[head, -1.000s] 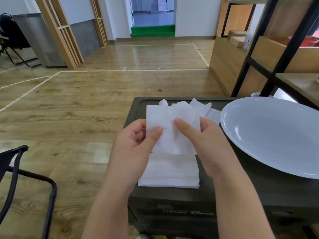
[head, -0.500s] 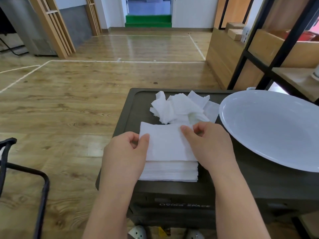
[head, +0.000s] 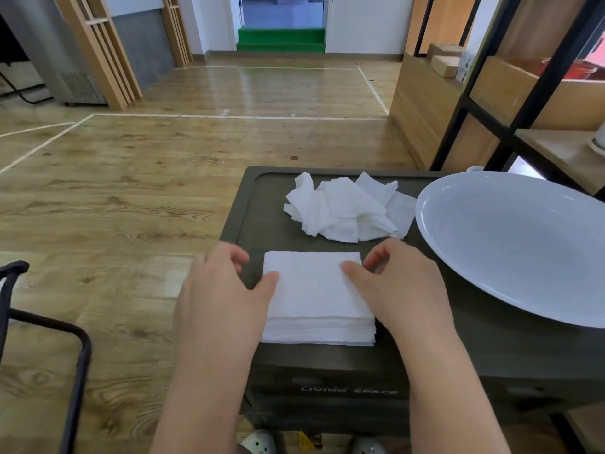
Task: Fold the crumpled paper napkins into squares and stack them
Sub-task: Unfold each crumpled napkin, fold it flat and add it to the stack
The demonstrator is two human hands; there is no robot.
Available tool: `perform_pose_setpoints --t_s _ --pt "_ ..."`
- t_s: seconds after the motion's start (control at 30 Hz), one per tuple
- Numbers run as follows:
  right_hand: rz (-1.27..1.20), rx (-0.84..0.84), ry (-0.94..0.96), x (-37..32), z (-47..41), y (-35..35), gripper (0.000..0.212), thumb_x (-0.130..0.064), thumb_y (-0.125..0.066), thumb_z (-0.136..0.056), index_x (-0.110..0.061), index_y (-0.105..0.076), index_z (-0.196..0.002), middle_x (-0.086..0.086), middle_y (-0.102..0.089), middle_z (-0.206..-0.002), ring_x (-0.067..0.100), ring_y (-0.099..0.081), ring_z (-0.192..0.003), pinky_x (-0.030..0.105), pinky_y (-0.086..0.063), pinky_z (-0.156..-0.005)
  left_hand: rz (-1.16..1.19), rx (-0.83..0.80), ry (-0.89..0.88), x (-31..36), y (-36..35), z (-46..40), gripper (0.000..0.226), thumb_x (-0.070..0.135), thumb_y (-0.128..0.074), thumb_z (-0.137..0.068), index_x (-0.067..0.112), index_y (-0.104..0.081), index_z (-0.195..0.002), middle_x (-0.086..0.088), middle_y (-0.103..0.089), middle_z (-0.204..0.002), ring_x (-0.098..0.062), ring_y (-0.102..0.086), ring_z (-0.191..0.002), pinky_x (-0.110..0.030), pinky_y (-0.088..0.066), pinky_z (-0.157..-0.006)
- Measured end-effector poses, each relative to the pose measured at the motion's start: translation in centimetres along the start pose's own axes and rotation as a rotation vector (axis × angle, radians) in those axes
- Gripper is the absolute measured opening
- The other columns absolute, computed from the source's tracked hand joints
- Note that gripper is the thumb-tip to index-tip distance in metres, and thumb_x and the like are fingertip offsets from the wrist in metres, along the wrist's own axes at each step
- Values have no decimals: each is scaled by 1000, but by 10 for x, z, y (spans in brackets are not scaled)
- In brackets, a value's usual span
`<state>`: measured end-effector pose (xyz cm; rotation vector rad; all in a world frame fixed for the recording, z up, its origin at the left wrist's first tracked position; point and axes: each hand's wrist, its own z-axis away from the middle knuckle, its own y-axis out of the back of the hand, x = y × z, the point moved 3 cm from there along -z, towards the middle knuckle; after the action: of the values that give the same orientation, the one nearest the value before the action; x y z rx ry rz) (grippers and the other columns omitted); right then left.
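In the head view, I am looking down at a dark table (head: 425, 362) with a stack of folded napkins (head: 317, 299) sitting near its front edge, squared up and many layers deep. My left hand (head: 222, 290) is resting at the stack's left side with the thumb lying on the top sheet, and my right hand (head: 396, 283) is doing the same at the right side. Both hands are loosely curled and pressing or steadying, not gripping anything that I can see lifted; the fingers behind the stack are partly hidden, so I cannot tell whether they are pinching its far edge.

Just beyond the stack, apart from it, a pile of crumpled napkins (head: 343, 211) is lying loose toward the back of the table. I cannot count them, but several sheets are showing. A large white plate (head: 523, 244) is sitting to the right, its rim just beside the pile, with nothing on it.

I am judging the task to be well along but not finished: most of the folding looks done, the top square is being settled into place, and the crumpled pile is waiting to be folded and added to the stack.
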<state>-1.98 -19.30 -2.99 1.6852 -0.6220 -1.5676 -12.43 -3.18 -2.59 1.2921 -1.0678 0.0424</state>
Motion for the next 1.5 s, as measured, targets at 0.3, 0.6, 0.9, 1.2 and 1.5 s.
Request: perform_pose_setpoints --t_s 0.3,0.6,0.9,1.2,1.5 --pt "-41 99 206 -23 8 -18 11 -34 -54 -92 -30 -56 -102 -11 -55 -93 5 -51 -81 17 -39 -64 -42 11 -362 15 -28 5 25 33 -53 -91 26 -61 -114 12 -55 -113 -9 -46 -102 -19 -31 -79" --pt "-60 -49 95 -8 -4 -28 11 -39 -53 -91 -29 -53 -97 -7 -50 -92 9 -50 -76 20 -40 -61 -13 -23 -281 2 -38 6 28 36 -50 -92 31 -61 -117 21 -46 -108 -4 -37 -104 -16 -26 -81" --pt "-253 32 112 -9 -7 -9 7 -33 -57 -91 -30 -58 -85 -17 -55 -77 0 -53 -72 8 -35 -58 -67 -52 -255 21 -17 -33 34 30 -40 -96 13 -68 -86 1 -64 -74 -21 -58 -70 -37 -48 -62" --pt "-408 84 112 -7 -5 6 3 -33 -57 -92 -31 -57 -89 -18 -57 -81 -4 -54 -73 5 -33 -57 -283 -189 -112 66 -58 -91 51 53 -44 -90 10 -40 -62 -8 -54 -67 -25 -49 -62 -27 -23 -44" --pt "-422 110 68 4 -12 10 3 -34 -57 -92 -32 -56 -91 -22 -52 -78 -4 -52 -72 6 -31 -56 -77 81 -280 71 -27 -72 11 22 -60 -88 13 -64 -85 3 -60 -76 -20 -55 -72 -27 -36 -59"
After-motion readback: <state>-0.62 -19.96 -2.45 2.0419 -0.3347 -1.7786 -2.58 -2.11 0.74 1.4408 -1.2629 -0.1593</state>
